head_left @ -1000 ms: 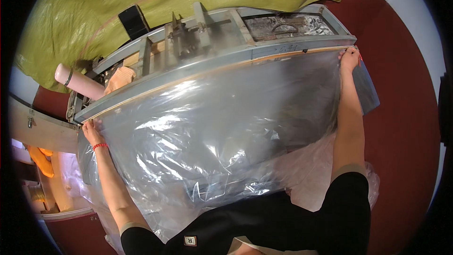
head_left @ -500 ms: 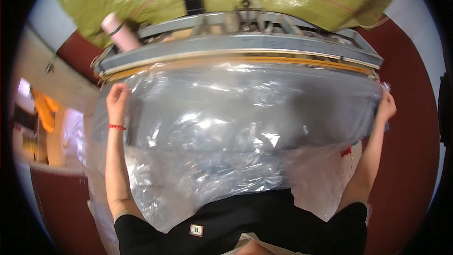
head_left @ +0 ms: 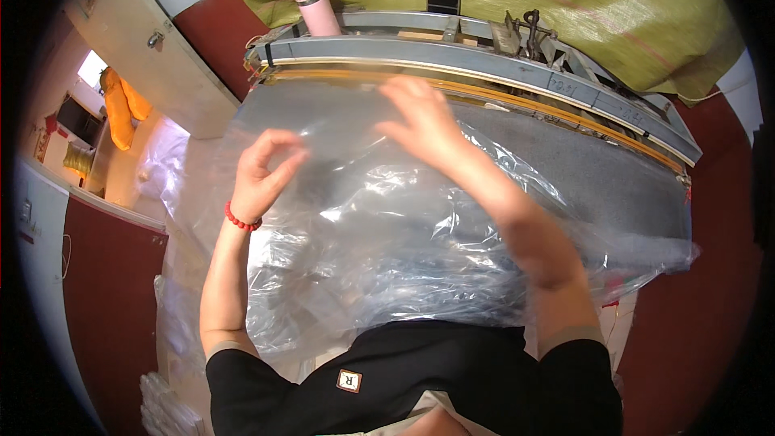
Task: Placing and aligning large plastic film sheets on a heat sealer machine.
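Note:
A large sheet of clear plastic film (head_left: 379,234) lies crumpled and shiny over a dark grey work surface (head_left: 622,169) and drapes toward my body. My left hand (head_left: 262,169), with a red bead bracelet (head_left: 242,218) at the wrist, is over the left part of the film; its fingers are curved, with a gap to the thumb. Slightly blurred, my right hand (head_left: 420,113) reaches across to the surface's far side, fingers and thumb apart, by the film's far edge. The film's right corner lies loose near the surface's right end.
A grey metal frame (head_left: 484,58) with orange strips (head_left: 517,90) runs along the far side. On it stand a pink bottle (head_left: 315,4) and a metal clamp mechanism (head_left: 531,36). Behind hangs a yellow-green woven sheet (head_left: 613,0). An open door (head_left: 153,40) is at left.
My right hand has left the film's right corner and swung left to the far middle. My left hand's fingers have parted. The film's right side has slid nearer, baring the grey surface. The view has shifted left.

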Demonstrator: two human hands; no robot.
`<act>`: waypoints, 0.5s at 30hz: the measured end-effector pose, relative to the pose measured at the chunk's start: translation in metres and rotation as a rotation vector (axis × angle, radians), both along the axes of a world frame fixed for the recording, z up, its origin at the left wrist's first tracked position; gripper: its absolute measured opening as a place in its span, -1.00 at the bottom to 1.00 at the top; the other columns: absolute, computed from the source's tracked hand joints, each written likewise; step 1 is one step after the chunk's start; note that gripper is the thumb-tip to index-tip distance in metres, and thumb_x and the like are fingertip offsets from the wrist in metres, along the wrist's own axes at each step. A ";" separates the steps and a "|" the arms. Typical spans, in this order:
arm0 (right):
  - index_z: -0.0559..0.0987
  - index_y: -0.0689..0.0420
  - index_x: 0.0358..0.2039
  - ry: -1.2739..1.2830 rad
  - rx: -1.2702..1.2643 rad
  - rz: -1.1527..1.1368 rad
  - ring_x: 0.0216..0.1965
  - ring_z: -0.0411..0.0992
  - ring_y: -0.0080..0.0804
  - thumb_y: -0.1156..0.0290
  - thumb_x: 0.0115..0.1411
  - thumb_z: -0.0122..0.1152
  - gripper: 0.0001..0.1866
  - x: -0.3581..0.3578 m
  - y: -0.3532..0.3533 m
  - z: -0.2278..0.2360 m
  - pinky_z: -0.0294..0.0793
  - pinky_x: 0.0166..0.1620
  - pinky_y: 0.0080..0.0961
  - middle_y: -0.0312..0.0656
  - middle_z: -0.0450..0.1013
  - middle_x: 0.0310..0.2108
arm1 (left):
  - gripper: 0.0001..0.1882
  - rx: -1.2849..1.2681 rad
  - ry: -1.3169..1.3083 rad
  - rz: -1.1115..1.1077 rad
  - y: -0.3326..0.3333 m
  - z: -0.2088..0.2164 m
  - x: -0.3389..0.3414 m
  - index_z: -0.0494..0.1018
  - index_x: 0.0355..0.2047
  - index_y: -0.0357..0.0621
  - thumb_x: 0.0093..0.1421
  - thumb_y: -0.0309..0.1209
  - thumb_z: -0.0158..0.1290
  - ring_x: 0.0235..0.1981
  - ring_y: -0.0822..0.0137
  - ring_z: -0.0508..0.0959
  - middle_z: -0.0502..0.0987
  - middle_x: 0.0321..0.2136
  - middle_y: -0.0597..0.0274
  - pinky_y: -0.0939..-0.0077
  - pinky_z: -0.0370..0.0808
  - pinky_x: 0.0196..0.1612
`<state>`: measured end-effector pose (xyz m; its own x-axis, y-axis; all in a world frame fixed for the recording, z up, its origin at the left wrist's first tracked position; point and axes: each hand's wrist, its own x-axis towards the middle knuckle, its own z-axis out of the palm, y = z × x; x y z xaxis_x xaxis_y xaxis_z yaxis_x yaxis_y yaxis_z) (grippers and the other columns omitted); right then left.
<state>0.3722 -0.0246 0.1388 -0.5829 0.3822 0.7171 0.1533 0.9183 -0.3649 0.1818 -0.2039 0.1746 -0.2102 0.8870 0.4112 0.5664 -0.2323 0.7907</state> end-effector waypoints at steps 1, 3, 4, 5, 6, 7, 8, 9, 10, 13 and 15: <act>0.48 0.18 -0.34 -0.002 -0.016 0.071 -0.23 0.34 -0.25 0.22 -0.03 0.18 -0.68 -0.014 0.000 -0.008 0.30 -0.19 -0.39 -0.12 0.40 -0.32 | -0.88 -0.002 0.004 0.010 -0.005 0.005 -0.001 0.39 -0.39 -0.24 0.01 -0.52 0.03 -0.34 0.42 0.44 0.46 -0.41 0.26 0.58 0.34 -0.19; 0.48 0.21 -0.42 -0.111 -0.683 0.312 -0.43 0.37 -0.46 0.35 0.00 0.14 -0.80 -0.017 0.000 -0.020 0.34 -0.33 -0.51 -0.18 0.43 -0.49 | -0.81 -0.091 0.387 0.027 -0.013 0.012 -0.011 0.40 -0.36 -0.20 -0.01 -0.43 0.07 -0.38 0.26 0.43 0.46 -0.45 0.19 0.47 0.34 -0.23; 0.48 0.21 -0.46 -0.080 -0.711 0.304 -0.48 0.33 -0.54 0.37 0.00 0.15 -0.83 -0.008 -0.002 -0.025 0.33 -0.38 -0.56 -0.24 0.41 -0.55 | -0.81 -0.243 0.643 0.004 -0.020 0.006 -0.034 0.39 -0.40 -0.17 -0.02 -0.37 0.07 -0.42 0.15 0.40 0.44 -0.50 0.15 0.36 0.31 -0.27; 0.48 0.22 -0.51 -0.049 -0.738 0.290 -0.53 0.30 -0.61 0.38 -0.01 0.15 -0.85 0.012 -0.001 -0.031 0.31 -0.43 -0.62 -0.30 0.39 -0.61 | -0.81 -0.244 0.642 0.007 -0.027 -0.003 -0.049 0.39 -0.40 -0.17 -0.02 -0.37 0.07 -0.42 0.15 0.40 0.44 -0.50 0.15 0.36 0.31 -0.27; 0.48 0.21 -0.54 -0.046 -0.688 0.256 -0.53 0.28 -0.65 0.39 -0.02 0.17 -0.85 0.037 0.004 -0.035 0.30 -0.44 -0.64 -0.34 0.38 -0.62 | -0.84 -0.358 0.826 0.006 -0.034 -0.015 -0.062 0.38 -0.44 -0.16 -0.02 -0.37 0.06 -0.42 0.15 0.40 0.44 -0.51 0.15 0.34 0.30 -0.28; 0.48 0.20 -0.57 -0.044 -0.640 0.220 -0.52 0.26 -0.68 0.40 -0.03 0.19 -0.86 0.069 0.010 -0.037 0.28 -0.44 -0.66 -0.39 0.36 -0.62 | -0.87 -0.473 1.008 0.002 -0.040 -0.029 -0.074 0.37 -0.49 -0.15 -0.02 -0.38 0.04 -0.42 0.15 0.40 0.44 -0.53 0.16 0.33 0.29 -0.30; 0.48 0.18 -0.61 -0.086 -0.721 0.073 -0.54 0.24 -0.69 0.41 -0.05 0.20 -0.86 0.103 0.015 -0.038 0.26 -0.47 -0.69 -0.39 0.34 -0.64 | -0.87 -0.475 1.006 0.001 -0.048 -0.043 -0.083 0.37 -0.49 -0.15 -0.02 -0.38 0.04 -0.42 0.15 0.40 0.44 -0.53 0.16 0.33 0.29 -0.30; 0.47 0.17 -0.62 -0.079 -0.731 -0.029 -0.56 0.23 -0.70 0.41 -0.06 0.21 -0.87 0.140 0.020 -0.038 0.24 -0.48 -0.70 -0.40 0.33 -0.64 | -0.87 -0.557 1.022 0.023 -0.059 -0.062 -0.089 0.36 -0.51 -0.14 -0.02 -0.38 0.04 -0.40 0.17 0.41 0.44 -0.52 0.18 0.31 0.29 -0.27; 0.47 0.17 -0.61 -0.080 -0.714 -0.161 -0.55 0.25 -0.70 0.43 -0.06 0.20 -0.88 0.182 0.023 -0.034 0.25 -0.47 -0.71 -0.41 0.34 -0.63 | -0.88 -0.637 1.036 0.043 -0.070 -0.079 -0.097 0.35 -0.54 -0.14 -0.03 -0.38 0.03 -0.37 0.18 0.42 0.45 -0.51 0.19 0.29 0.29 -0.25; 0.51 0.17 -0.57 -0.004 -0.680 -0.731 -0.51 0.30 -0.66 0.44 -0.06 0.16 -0.92 0.341 0.045 -0.035 0.30 -0.39 -0.69 -0.39 0.39 -0.60 | -0.91 -0.684 1.014 0.064 -0.089 -0.112 -0.126 0.38 -0.51 -0.10 -0.03 -0.39 0.02 -0.34 0.17 0.45 0.46 -0.51 0.17 0.25 0.32 -0.27; 0.55 0.19 -0.47 0.117 -0.582 -1.015 -0.46 0.31 -0.66 0.38 -0.01 0.16 -0.85 0.479 0.056 -0.043 0.29 -0.31 -0.74 -0.38 0.42 -0.53 | -0.94 -0.769 1.131 0.167 -0.095 -0.123 -0.167 0.40 -0.51 -0.08 -0.03 -0.41 -0.02 -0.36 0.14 0.47 0.47 -0.50 0.14 0.22 0.36 -0.30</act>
